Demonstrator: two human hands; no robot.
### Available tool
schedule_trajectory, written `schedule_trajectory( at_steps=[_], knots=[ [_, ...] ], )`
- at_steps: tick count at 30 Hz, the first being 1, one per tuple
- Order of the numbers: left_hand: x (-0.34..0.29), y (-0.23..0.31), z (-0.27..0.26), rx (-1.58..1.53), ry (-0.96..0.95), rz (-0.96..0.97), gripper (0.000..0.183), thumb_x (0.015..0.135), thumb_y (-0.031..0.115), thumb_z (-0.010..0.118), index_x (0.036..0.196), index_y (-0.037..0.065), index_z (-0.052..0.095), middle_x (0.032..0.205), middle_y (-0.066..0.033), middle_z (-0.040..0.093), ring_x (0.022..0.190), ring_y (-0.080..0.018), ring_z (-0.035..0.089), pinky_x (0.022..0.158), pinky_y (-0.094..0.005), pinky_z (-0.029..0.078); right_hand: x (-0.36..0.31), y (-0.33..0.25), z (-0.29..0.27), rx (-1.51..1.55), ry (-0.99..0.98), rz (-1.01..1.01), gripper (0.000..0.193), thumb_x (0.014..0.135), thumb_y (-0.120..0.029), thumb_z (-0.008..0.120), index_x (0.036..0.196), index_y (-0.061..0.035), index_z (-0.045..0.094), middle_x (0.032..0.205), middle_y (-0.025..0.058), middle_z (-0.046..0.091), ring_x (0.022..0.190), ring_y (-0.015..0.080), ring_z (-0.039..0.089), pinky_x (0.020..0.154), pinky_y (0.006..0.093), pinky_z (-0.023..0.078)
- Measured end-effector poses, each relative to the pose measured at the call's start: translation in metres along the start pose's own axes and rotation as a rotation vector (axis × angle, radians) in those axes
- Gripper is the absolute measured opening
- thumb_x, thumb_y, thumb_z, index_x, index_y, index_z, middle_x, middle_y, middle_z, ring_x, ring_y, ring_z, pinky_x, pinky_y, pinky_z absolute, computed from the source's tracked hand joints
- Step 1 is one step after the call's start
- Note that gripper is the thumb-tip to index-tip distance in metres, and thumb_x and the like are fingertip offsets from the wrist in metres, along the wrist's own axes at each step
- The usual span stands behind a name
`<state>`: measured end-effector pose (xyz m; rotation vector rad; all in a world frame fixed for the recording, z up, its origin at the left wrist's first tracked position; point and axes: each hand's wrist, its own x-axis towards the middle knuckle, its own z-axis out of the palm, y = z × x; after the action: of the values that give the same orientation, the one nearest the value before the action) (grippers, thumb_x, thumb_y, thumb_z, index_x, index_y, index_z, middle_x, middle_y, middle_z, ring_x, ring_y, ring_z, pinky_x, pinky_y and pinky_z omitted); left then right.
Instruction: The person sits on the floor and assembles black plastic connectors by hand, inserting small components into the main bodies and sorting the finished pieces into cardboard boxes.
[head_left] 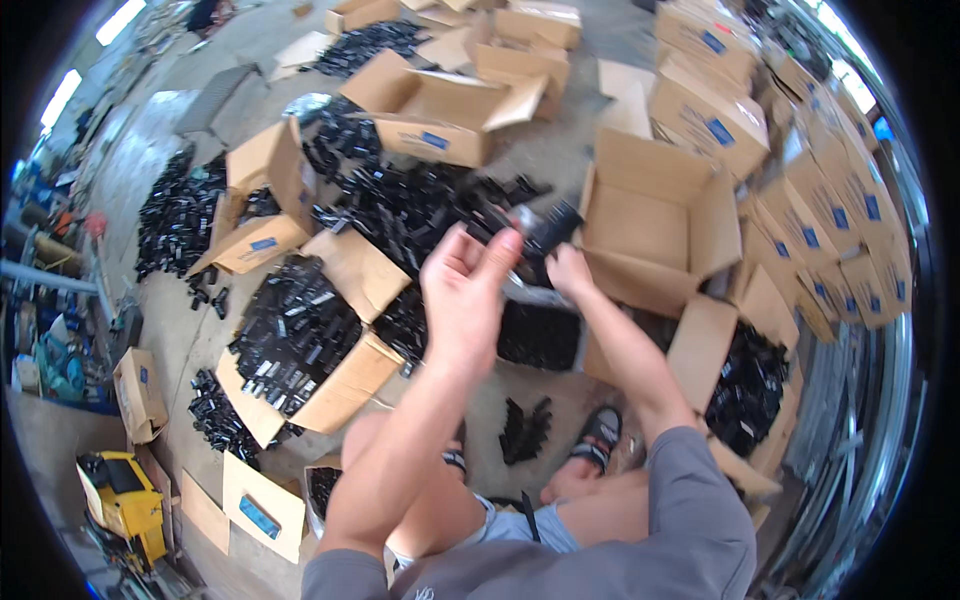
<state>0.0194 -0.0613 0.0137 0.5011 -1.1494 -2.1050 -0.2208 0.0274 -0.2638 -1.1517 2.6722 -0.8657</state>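
My left hand (463, 290) is raised in front of me, thumb and fingers curled closed. Blur hides what it pinches, if anything; a small pale, shiny piece (522, 217) shows just past the thumb tip. Close by, my right hand (568, 271) is wrapped round the lower end of a short black cylindrical part (552, 228), which tilts up to the right. Under both hands stands a grey-rimmed bin (582, 345) with small black pieces in it. A large heap of black plastic parts (415, 205) spreads behind the left hand.
An open cardboard box (640, 205) stands right of my hands. Another box (365, 375), full of black parts, is at the left, and one more (697, 340) at the right. Stacked cartons (830, 210) line the right side. A few black parts (525, 430) lie between my feet.
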Motion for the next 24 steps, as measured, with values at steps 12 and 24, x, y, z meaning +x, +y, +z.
schedule_trajectory(
  at_steps=[12,24],
  knots=[
    [-0.004,0.004,-0.005,-0.027,-0.040,-0.120,0.031,0.098,0.002,0.066,0.128,-0.002,0.060,0.121,-0.0086,0.070,0.115,-0.0148,0.066,0.103,-0.0295,0.050,0.012,-0.069,0.077,-0.442,-0.415,0.181,0.022,0.094,-0.023,0.065,0.104,-0.0047,0.070,0.082,0.0121,0.072,0.080,0.0266,0.070,0.074,0.0410,0.055],
    [-0.007,0.005,-0.014,-0.052,-0.036,-0.055,0.027,0.098,0.006,0.068,0.124,-0.001,0.064,0.114,-0.0016,0.071,0.102,-0.0058,0.063,0.093,-0.0241,0.049,0.023,-0.111,0.029,-0.178,-0.180,0.045,0.017,0.092,-0.015,0.065,0.102,-0.0022,0.071,0.084,0.0130,0.073,0.079,0.0224,0.070,0.074,0.0380,0.054]
  ],
)
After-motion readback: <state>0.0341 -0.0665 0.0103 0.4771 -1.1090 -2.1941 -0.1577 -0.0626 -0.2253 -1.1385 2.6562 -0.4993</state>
